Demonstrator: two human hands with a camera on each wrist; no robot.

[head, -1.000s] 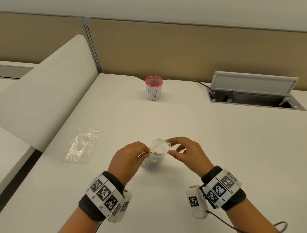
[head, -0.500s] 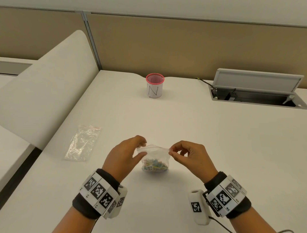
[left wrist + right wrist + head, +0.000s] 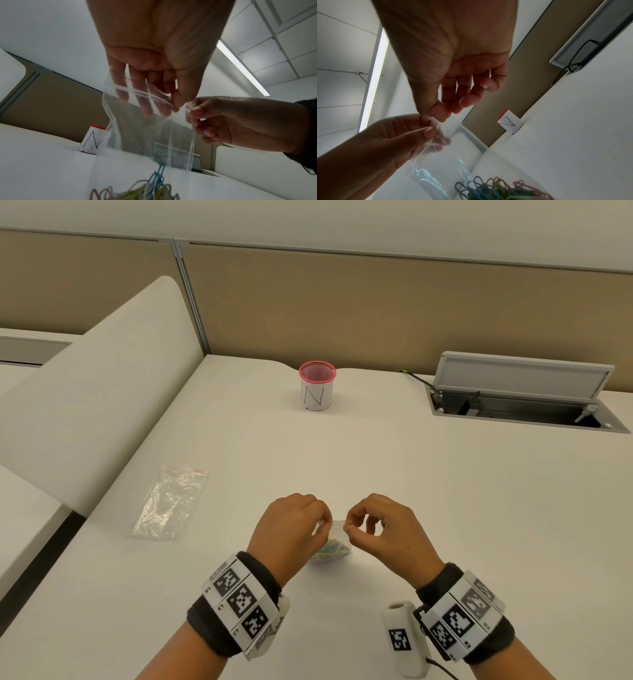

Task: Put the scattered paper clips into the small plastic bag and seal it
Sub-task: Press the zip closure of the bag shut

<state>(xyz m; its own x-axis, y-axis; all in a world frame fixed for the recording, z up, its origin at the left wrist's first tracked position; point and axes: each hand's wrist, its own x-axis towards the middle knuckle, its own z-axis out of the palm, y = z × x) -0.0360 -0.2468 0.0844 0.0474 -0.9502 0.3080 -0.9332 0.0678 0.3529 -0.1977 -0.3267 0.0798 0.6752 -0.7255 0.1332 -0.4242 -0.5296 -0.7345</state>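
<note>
A small clear zip bag (image 3: 337, 524) with a red line at its mouth hangs upright between my hands over the white table (image 3: 411, 491). Several coloured paper clips (image 3: 332, 551) lie bunched in its bottom. My left hand (image 3: 323, 525) pinches the zip strip (image 3: 154, 96) between thumb and fingers, close to the right end. My right hand (image 3: 347, 527) pinches the bag's top right corner (image 3: 189, 106) with thumb and index finger. In the right wrist view both pinches meet at the bag's top (image 3: 448, 121), with the clips (image 3: 496, 189) below.
A pink-rimmed cup marked N (image 3: 317, 386) stands at the back centre. A second, empty clear bag (image 3: 169, 501) lies flat at the left. An open cable hatch (image 3: 524, 402) sits at the back right. A white divider panel (image 3: 96, 405) borders the table's left edge.
The bag was first bunched, then held stretched by its two top corners. My left hand's pinch has since moved right along the top strip, close to my right hand.
</note>
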